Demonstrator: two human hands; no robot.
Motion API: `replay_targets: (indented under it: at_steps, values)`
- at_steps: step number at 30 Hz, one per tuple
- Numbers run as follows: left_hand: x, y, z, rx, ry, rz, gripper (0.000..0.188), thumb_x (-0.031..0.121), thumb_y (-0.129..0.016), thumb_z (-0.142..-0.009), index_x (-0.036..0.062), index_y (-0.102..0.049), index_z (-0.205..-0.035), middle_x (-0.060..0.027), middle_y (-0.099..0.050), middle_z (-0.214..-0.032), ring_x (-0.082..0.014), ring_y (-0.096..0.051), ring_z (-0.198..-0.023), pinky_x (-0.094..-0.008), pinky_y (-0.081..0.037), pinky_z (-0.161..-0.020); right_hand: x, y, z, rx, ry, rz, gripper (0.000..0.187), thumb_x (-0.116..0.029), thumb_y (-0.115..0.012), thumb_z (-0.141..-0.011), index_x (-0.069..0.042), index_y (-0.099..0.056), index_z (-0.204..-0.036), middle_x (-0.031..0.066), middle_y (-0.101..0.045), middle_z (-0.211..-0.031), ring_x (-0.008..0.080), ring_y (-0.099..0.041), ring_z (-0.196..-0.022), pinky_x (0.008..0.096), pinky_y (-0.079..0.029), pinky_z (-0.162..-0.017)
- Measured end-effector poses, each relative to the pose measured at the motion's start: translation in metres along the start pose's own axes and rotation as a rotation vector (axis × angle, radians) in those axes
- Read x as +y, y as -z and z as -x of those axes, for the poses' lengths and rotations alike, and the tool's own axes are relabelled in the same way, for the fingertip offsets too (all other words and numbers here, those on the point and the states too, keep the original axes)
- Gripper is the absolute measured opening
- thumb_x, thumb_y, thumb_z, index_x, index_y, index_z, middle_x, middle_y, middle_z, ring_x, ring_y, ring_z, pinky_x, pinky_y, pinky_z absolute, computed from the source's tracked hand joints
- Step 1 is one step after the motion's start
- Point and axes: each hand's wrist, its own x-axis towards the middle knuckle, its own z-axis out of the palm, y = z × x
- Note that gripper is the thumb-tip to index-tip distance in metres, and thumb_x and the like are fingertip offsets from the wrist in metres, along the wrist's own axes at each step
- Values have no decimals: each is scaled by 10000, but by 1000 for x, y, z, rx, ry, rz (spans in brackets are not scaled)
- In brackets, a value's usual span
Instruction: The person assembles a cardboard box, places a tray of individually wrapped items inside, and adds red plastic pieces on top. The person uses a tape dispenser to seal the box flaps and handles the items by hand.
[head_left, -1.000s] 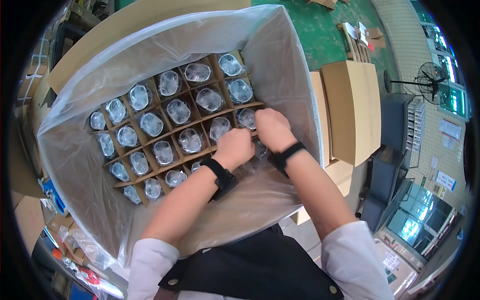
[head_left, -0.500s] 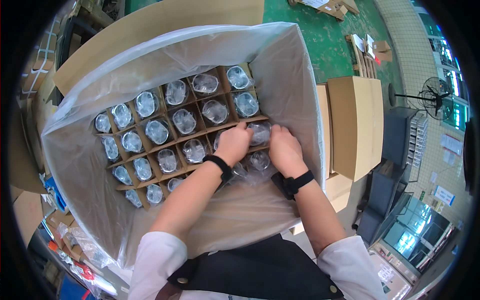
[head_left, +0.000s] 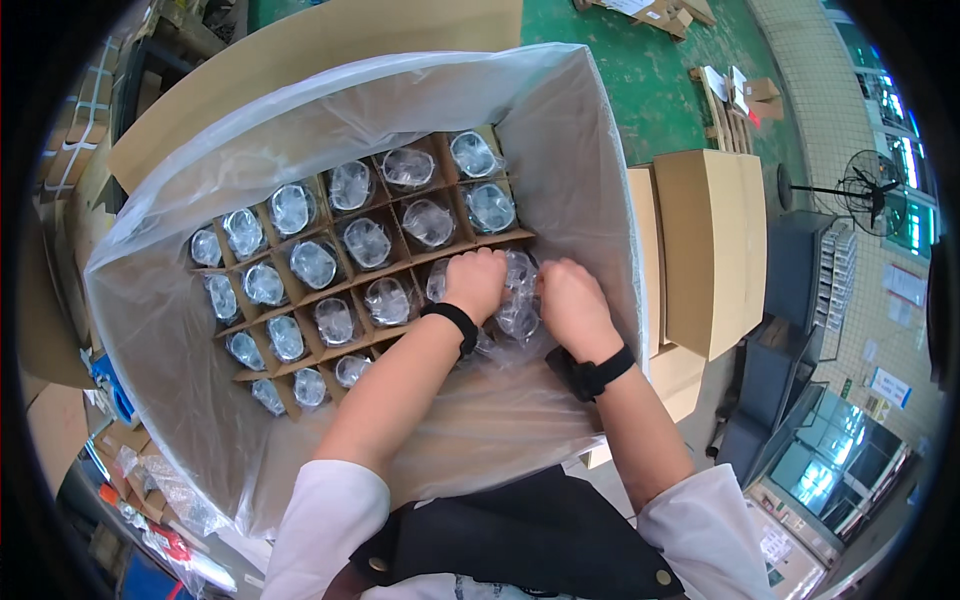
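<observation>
Left hand (head_left: 476, 285) and right hand (head_left: 578, 305) flank a plastic-wrapped piece (head_left: 519, 278), fingers curled, whether gripping it I cannot tell

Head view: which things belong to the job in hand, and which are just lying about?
In the job:
- left hand and right hand
- plastic-wrapped clear items
- cardboard divider
- plastic liner

Apparently just about:
- black fan
- tall carton at right
- wooden pallet

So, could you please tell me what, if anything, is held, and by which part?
Left hand and right hand seem to pinch clear plastic wrap from opposite sides; contact is partly hidden.
</observation>
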Motion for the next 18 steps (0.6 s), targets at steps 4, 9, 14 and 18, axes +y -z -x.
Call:
replay_targets:
  at_steps: [4,9,14,18]
  values:
    - [-4,15,6,246,84,442,149,130,-637,-744,11,-624,-833,-192,-635,-811,-365,-639,-816,-433,-504,-721,5,-25,-28,18,-68,48,101,13,-534,-813,18,-633,-833,230,-642,-944,371,-653,-929,428,-544,-786]
    - [-26,27,5,386,222,765,398,262,-695,-792,-24,-546,-1025,-187,-634,-903,-263,-634,-824,-354,-499,-712,-5,-10,-36,-195,-187,59,216,-47,-527,-858,30,-570,-1056,254,-660,-997,373,-659,-946,428,-540,-811]
    - [14,21,9,109,306,578,784,328,-770,-716,-62,-343,-1244,-317,-519,-1172,-431,-546,-1101,-421,-453,-933,-6,-9,-23,-118,-315,8,235,-77,-509,-886,57,-536,-1077,266,-651,-1028,401,-645,-968,458,-529,-829]
    - [-1,18,11,197,159,526,757,250,-798,-671,-62,-364,-1207,-313,-540,-1131,-441,-553,-1075,-442,-467,-911,-1,-8,-21,-103,-369,27,252,-94,-530,-877,55,-531,-1080,272,-646,-1033,409,-641,-975,467,-525,-832]
